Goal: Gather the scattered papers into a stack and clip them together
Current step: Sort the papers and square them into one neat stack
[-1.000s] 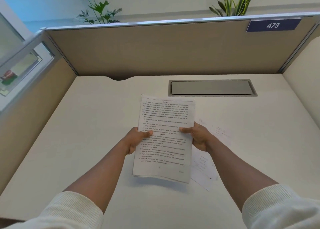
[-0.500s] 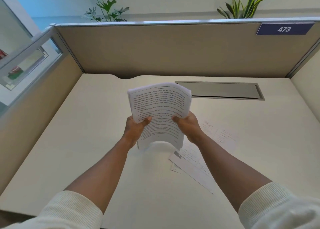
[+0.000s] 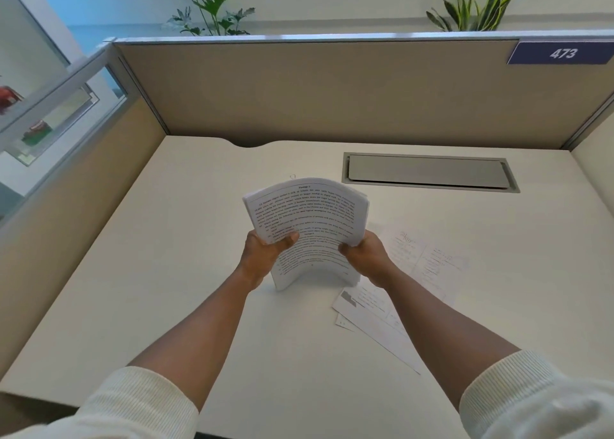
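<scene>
Left hand (image 3: 257,255) and right hand (image 3: 367,255) each grip the bowed paper stack (image 3: 309,219).

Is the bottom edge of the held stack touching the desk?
Touching. The head view shows the stack, gripped by the left hand and right hand, standing bowed with its lower edge on the desk.

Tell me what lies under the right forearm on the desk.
Loose printed sheets lie flat on the desk, partly covered by the right forearm. How many overlap there, and whether a clip hides beneath, cannot be seen.
</scene>
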Demonstrator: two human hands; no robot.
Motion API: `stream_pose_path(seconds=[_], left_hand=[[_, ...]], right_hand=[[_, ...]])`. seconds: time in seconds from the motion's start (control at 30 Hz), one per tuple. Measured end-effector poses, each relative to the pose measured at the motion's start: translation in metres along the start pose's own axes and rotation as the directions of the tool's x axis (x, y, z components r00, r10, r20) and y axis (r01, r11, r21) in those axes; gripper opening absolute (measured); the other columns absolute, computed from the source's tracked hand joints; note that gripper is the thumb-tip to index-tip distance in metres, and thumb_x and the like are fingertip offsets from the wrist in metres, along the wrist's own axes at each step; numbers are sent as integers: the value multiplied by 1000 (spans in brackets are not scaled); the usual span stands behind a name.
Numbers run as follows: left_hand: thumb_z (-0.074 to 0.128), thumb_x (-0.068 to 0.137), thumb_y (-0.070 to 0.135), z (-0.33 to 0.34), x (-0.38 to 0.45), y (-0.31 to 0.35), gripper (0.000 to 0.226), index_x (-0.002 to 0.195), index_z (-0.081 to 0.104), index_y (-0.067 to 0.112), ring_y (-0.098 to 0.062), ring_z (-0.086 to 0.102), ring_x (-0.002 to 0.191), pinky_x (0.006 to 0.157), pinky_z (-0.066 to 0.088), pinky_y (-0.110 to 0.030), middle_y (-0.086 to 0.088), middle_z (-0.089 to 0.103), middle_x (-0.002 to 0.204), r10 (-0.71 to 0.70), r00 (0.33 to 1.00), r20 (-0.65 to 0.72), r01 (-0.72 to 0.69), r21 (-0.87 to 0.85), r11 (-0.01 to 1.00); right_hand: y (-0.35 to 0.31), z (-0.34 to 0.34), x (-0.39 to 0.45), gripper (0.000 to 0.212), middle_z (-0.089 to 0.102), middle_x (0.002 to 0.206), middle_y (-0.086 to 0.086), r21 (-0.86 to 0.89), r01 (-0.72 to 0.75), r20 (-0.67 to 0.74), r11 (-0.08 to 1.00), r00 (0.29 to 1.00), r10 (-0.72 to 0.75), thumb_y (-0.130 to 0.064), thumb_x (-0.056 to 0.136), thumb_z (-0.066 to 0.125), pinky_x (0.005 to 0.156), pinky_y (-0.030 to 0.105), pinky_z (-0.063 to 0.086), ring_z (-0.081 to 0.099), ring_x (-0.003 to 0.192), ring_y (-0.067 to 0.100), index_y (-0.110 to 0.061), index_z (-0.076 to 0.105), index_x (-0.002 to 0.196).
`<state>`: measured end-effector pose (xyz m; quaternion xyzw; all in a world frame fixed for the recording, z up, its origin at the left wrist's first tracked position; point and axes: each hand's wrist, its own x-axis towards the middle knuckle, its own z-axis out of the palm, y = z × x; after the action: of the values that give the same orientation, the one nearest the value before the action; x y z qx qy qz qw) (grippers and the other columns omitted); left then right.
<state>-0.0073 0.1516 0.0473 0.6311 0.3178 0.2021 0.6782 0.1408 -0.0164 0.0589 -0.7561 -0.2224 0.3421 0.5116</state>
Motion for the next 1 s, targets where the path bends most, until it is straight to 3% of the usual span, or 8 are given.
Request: stream_pose_path(seconds=[0.2, 0.37, 0.47, 0.57, 0.7, 0.8, 0.87, 1.0], left_hand=[[77, 86, 20, 3, 0, -11, 27, 111, 71, 27, -20, 68, 107, 82, 61, -35, 2, 74, 113, -49, 999, -20, 50, 24, 998], [71, 91, 23, 4, 4, -15, 18, 109, 69, 24, -22, 70, 102, 79, 61, -39, -1, 74, 109, -85, 993, -83, 88, 32, 996], [72, 91, 22, 3, 5, -15, 28, 117, 66, 16, -26, 71, 103, 83, 61, -44, -6, 73, 113, -116, 990, -80, 117, 8, 993], [71, 91, 20, 1, 6, -15, 33, 122, 63, 12, -27, 71, 103, 85, 60, -47, -8, 73, 115, -154, 985, -73, 153, -20, 988], [72, 90, 21, 1, 6, -15, 38, 125, 60, 13, -26, 73, 100, 81, 62, -45, -7, 73, 115, -180, 981, -74, 177, -43, 983], [73, 90, 20, 1, 4, -17, 39, 126, 60, 14, -26, 73, 99, 82, 61, -47, -7, 73, 116, -203, 978, -44, 201, -44, 979], [72, 90, 18, 1, 3, -18, 38, 127, 61, 13, -28, 72, 103, 88, 59, -51, -8, 73, 118, -219, 976, -9, 218, -47, 975], [70, 91, 14, 1, -1, -20, 41, 131, 61, 12, -28, 68, 113, 97, 54, -51, -7, 71, 124, -261, 963, 64, 266, -72, 961]], right_hand=[[6, -1, -2, 41, 63, 103, 0, -48, -53, 40, 997, 998, 55, 10, 84, 46, 72, 29, 51, 56, 98, 25, -20, 62, 107], [13, -4, 1, 37, 64, 104, 0, -111, -47, 6, 993, 999, 48, 5, 85, 48, 80, 36, 51, 57, 96, 24, -19, 63, 108], [25, -12, 3, 37, 65, 106, -2, -103, -63, -96, 993, 994, 54, 4, 85, 53, 84, 35, 54, 60, 101, 22, -18, 63, 112], [46, -26, 1, 39, 64, 111, -2, -6, -138, -276, 990, 952, 131, 7, 81, 57, 79, 25, 49, 60, 107, 19, -16, 62, 112], [79, -47, 2, 48, 57, 126, 10, 40, -424, -433, 905, 809, 398, -8, 80, 61, 76, 29, 44, 54, 104, 23, -9, 54, 127], [90, -57, -4, 60, 46, 133, 20, 12, -703, -534, 711, 596, 599, -20, 79, 66, 86, 44, 46, 46, 120, 37, -2, 44, 132], [95, -62, -13, 64, 39, 136, 20, -32, -802, -609, 597, 489, 624, -24, 77, 68, 96, 48, 41, 37, 125, 38, -3, 41, 131], [109, -72, -30, 65, 38, 131, 20, -68, -867, -667, 494, 408, 624, -31, 74, 73, 99, 47, 40, 36, 122, 36, -2, 43, 124]])
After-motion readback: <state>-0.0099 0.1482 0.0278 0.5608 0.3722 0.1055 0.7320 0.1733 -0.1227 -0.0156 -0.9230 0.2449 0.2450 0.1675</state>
